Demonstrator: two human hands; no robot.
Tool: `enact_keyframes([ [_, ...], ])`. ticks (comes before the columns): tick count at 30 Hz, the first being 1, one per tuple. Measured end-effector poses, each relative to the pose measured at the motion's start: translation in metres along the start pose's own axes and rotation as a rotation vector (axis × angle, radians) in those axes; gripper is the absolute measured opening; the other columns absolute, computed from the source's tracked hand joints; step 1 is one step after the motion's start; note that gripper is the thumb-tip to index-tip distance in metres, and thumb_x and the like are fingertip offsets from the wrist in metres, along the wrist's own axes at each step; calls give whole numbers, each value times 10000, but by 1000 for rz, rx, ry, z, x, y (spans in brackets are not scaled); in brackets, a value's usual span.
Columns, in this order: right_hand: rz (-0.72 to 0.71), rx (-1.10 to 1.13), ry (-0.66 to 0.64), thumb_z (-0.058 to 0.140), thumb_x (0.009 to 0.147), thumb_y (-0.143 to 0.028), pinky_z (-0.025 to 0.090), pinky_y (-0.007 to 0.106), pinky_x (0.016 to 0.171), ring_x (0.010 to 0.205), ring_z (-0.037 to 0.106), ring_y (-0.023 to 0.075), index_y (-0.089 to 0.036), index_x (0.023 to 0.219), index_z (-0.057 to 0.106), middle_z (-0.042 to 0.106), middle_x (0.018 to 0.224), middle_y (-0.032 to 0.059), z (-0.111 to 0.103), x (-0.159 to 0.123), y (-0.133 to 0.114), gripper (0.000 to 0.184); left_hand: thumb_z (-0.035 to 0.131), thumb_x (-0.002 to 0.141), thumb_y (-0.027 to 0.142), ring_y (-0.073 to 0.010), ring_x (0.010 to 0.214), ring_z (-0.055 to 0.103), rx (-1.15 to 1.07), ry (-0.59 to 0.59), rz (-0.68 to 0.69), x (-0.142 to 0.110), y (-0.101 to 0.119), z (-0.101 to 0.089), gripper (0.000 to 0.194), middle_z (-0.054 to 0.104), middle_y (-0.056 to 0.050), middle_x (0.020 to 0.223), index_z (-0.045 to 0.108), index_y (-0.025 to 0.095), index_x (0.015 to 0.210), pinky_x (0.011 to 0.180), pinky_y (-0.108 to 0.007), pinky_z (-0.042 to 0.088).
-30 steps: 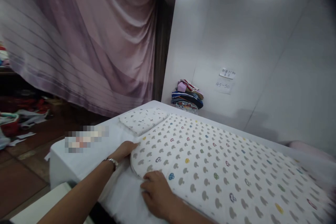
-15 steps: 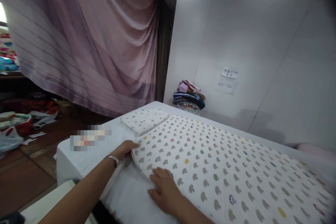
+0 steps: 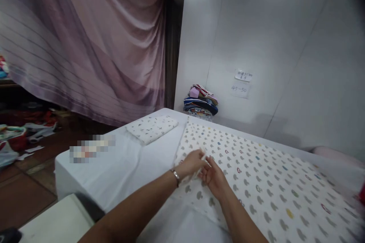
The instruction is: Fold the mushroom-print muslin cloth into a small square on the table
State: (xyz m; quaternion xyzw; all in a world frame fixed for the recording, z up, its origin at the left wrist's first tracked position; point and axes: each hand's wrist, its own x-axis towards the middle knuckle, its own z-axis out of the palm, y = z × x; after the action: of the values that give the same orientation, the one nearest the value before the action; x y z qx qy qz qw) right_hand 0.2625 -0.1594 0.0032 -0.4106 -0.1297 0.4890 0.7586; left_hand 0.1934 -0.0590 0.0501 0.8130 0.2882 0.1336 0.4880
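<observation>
A white cloth printed with grey mushroom shapes and a few coloured ones point(image 3: 251, 167) lies spread over the white-covered table point(image 3: 114, 174). My left hand point(image 3: 194, 162), with a bracelet at its wrist, pinches a bit of white cloth near the left end of this fabric. Close against it is my right hand point(image 3: 215, 178), palm turned toward the left, its fingers loosely curled and the thumb apart. Some of the fabric between the hands is hidden by the fingers. To the far left lies a folded white cloth with small dark prints point(image 3: 152, 128).
A stack of folded fabrics point(image 3: 201, 100) stands by the grey wall point(image 3: 270, 64) at the back. A pink curtain point(image 3: 114, 45) hangs at the left. A pale box-like surface point(image 3: 59, 220) is at lower left, and bags point(image 3: 14, 140) lie on the floor.
Both hands have moved right and come together over the cloth. The printed cloth's left edge has shifted right, away from the folded cloth, baring more white table cover.
</observation>
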Motion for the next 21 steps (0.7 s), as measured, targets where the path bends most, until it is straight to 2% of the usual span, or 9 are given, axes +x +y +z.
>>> enact_keyframes([
  [3,-1,-46,121,694,722,-420,420,207,432,492,544,114,-171,853,610,611,627,-8,-33,-10,1,294,566,573,108,-186,743,596,120,-100,32,-9,-2,54,221,646,-43,775,588,154,788,601,-241,440],
  [6,-11,-10,190,751,654,-366,415,201,443,529,563,120,-155,776,605,626,638,3,-54,-18,7,285,552,570,106,-180,716,602,96,-212,32,-11,-10,76,227,641,-36,742,592,159,787,574,-235,446],
  [9,-51,-1,124,742,658,-372,416,214,450,486,537,114,-147,799,617,603,582,-6,-58,-19,10,294,534,608,125,-147,584,579,-64,-338,-47,-5,-13,72,168,587,-2,597,595,152,763,511,-223,442],
  [11,-71,-13,77,727,673,-358,419,216,460,486,540,113,-145,836,621,613,594,-2,-55,-17,10,288,551,612,129,-128,533,561,-114,-367,-109,0,-12,63,167,562,13,553,607,143,769,491,-213,439],
  [16,-28,-37,43,674,633,-220,470,242,536,618,617,163,-140,902,620,662,685,32,-50,-12,10,285,635,590,130,-112,550,569,-76,-327,-155,14,-7,43,317,620,-3,672,629,138,907,493,-191,441],
  [21,-3,-96,113,600,571,-172,482,245,558,654,625,175,-149,884,615,668,689,22,-49,-15,8,314,581,713,188,-106,555,570,45,-163,-184,42,-5,36,189,620,-33,699,624,126,887,481,-178,424],
])
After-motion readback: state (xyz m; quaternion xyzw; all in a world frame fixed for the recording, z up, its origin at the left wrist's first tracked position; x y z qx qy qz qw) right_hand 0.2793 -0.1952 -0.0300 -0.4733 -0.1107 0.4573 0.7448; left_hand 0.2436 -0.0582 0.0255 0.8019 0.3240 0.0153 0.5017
